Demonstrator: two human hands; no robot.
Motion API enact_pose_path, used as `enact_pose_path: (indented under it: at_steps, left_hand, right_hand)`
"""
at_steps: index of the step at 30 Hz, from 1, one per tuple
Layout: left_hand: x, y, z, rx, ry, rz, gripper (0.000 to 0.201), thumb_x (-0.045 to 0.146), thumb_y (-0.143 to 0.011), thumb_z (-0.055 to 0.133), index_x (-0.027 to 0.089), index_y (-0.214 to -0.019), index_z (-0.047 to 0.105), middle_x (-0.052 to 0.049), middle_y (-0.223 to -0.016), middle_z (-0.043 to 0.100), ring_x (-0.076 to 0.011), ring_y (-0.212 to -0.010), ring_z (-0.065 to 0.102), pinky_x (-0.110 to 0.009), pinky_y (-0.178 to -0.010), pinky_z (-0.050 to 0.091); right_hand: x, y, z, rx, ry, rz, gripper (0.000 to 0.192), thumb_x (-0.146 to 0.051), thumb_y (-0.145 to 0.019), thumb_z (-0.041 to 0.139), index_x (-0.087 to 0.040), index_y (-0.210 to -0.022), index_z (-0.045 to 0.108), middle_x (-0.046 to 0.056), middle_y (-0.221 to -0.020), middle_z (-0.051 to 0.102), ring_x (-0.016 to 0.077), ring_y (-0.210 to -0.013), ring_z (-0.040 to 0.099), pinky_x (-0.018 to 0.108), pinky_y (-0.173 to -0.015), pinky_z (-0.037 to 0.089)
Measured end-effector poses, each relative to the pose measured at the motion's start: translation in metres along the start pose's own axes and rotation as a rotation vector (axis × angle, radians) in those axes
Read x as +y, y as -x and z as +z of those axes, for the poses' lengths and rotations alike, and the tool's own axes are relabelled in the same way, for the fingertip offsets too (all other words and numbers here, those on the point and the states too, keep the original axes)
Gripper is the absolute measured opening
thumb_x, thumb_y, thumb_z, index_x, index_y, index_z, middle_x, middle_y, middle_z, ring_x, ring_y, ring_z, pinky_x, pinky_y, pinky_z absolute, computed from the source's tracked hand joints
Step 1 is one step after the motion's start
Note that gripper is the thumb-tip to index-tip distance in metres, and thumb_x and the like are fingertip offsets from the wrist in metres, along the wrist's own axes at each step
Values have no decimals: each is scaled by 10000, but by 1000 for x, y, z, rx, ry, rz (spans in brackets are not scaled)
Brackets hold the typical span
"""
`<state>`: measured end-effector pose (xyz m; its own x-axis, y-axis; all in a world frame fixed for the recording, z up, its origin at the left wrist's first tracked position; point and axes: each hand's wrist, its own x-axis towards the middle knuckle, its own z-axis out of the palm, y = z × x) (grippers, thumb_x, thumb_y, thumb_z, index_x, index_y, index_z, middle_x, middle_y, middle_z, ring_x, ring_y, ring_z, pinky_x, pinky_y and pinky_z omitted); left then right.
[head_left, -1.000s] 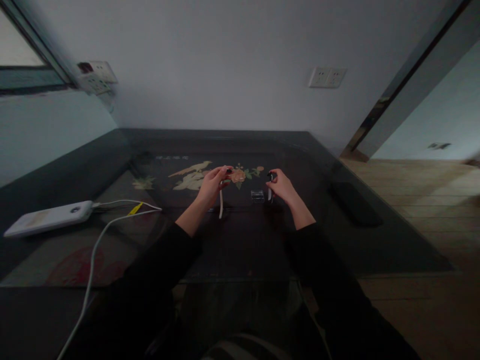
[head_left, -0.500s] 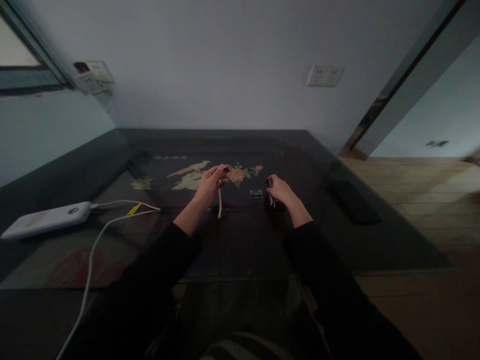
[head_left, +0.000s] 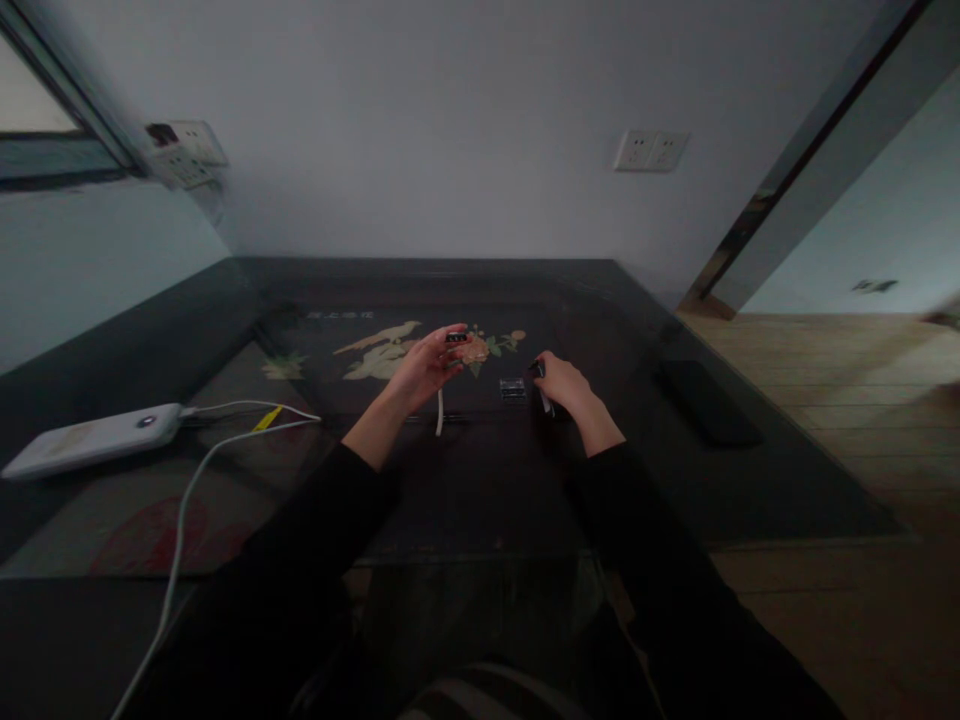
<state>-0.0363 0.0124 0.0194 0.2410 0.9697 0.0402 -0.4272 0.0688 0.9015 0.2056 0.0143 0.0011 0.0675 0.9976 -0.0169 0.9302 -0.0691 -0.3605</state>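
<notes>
The left hand (head_left: pixel 420 368) pinches a small black piece (head_left: pixel 455 338) with a white strap (head_left: pixel 439 412) hanging down. The right hand (head_left: pixel 564 385) grips another small dark piece (head_left: pixel 541 372), so hold both steady and bring them together slowly.

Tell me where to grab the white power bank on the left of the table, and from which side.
Grip the power bank across its long edges, near the middle, coming from above. It lies flat on the table, and the cables leave its right end, so that end is best avoided.
</notes>
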Motion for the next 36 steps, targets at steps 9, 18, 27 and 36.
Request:
enact_pose_path:
  at_steps: [9, 18, 27, 36]
  left_hand:
    - [-2, 3, 1, -91, -20, -10, 297, 387, -818, 684, 213, -1057, 714, -78, -1135, 676, -115, -800, 631, -240, -711, 520]
    - [-17, -2, 2, -46, -137, 9, 303, 262, -722, 770, 180, -1012, 739, -95, -1090, 700, -130, -858, 643, -234, -727, 477]
    - [-27, -2, 6, -54, -173, 8, 310, 243, -693, 793, 168, -988, 733, -90, -1052, 709, -145, -887, 644, -260, -786, 461]
    - [-29, -1, 10, -115, -89, -16, 335, 241, -652, 829, 127, -951, 732, -96, -1033, 707, -160, -904, 643, -299, -859, 464]
  right_hand:
    - [-8, 3, -7, 219, -61, -67, 280, -290, -864, 602, -205, -1130, 622, 125, -1056, 680, 274, -921, 641, 368, -742, 466]
    - [-51, 28, 3, 357, -292, -644, 295, -168, -876, 558, -240, -1156, 615, 60, -1015, 658, 207, -884, 607, 328, -799, 473]
    - [-55, 33, 16, 434, -265, -727, 180, -247, -921, 557, -224, -1076, 645, 73, -1060, 691, 216, -963, 633, 326, -833, 483]
    - [-54, 31, 18, 503, -304, -794, 149, -176, -908, 548, -181, -985, 676, 74, -938, 714, 204, -850, 651, 303, -766, 475]
